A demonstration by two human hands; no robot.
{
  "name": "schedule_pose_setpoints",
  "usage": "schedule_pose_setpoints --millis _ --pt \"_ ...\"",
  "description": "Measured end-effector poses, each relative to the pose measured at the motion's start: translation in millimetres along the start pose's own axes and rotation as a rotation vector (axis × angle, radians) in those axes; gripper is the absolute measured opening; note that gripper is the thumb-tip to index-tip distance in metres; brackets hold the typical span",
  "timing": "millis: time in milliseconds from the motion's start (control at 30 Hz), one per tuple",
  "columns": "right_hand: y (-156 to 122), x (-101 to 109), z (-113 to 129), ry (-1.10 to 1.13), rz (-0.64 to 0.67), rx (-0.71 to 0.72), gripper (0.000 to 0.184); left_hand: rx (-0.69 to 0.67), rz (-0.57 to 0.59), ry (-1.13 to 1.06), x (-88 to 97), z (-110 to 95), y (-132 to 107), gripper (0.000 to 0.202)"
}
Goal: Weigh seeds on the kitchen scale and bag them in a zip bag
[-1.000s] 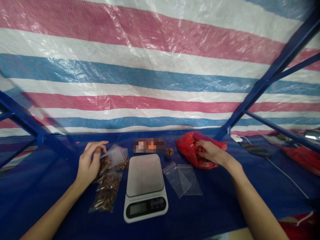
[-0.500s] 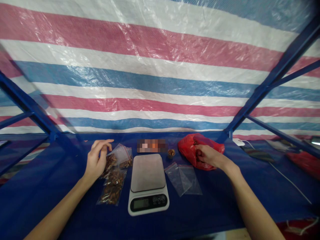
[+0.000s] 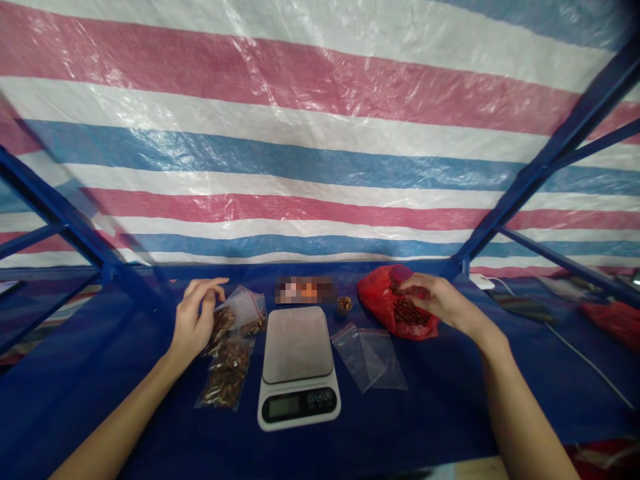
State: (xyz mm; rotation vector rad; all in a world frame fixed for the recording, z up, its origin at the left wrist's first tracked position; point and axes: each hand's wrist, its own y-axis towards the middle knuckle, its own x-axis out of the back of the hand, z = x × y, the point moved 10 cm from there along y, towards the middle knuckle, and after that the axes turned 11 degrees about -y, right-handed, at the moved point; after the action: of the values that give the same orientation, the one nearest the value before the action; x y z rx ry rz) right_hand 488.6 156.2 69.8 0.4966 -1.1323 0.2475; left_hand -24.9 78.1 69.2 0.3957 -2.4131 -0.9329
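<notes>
Brown nut pieces (image 3: 407, 312) inside a crumpled red plastic bag (image 3: 377, 300), under a right hand (image 3: 435, 298) with fingers half curled at the bag's mouth, grip unclear. Left hand (image 3: 194, 319) loosely curled, nothing visibly held, just beside filled clear zip bags (image 3: 227, 360). Between them, a white digital kitchen scale (image 3: 297, 347), its display too small to read; empty clear zip bags (image 3: 367, 360); a small cup of nuts (image 3: 344, 305); a pixelated, unreadable patch (image 3: 303, 290).
</notes>
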Motion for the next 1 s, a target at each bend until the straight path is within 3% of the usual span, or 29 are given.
schedule_pose_setpoints --millis 100,167,333,433,700,833,1000 --pt "1.2 27.3 20.9 0.046 -0.117 0.019 0.021 0.001 0.011 -0.003 -1.6 -1.1 -1.5 0.031" --pt "5.9 31.0 45.9 0.054 -0.126 0.074 0.019 0.005 0.019 -0.003 -3.6 -1.0 -1.9 0.03" --pt "26.7 -5.9 117.9 0.064 0.005 0.274 0.012 0.016 0.03 -0.005 -9.5 -0.3 -2.3 0.031" --pt "38.2 -31.4 140.7 0.076 0.027 0.324 0.013 0.018 0.032 -0.006 -10.3 -1.5 -3.4 0.031" --pt "36.3 -42.4 129.7 0.102 -0.194 0.246 0.011 0.013 0.075 -0.019 -17.6 -0.2 -5.5 0.028" --pt "31.2 -50.4 129.3 0.064 -0.178 0.253 0.012 -0.013 0.083 -0.044 -21.9 -2.3 -9.2 0.027" --pt "30.1 -62.4 130.2 0.028 -0.1 0.254 0.015 -0.068 0.027 -0.025 -14.3 -14.7 -11.8 0.026"
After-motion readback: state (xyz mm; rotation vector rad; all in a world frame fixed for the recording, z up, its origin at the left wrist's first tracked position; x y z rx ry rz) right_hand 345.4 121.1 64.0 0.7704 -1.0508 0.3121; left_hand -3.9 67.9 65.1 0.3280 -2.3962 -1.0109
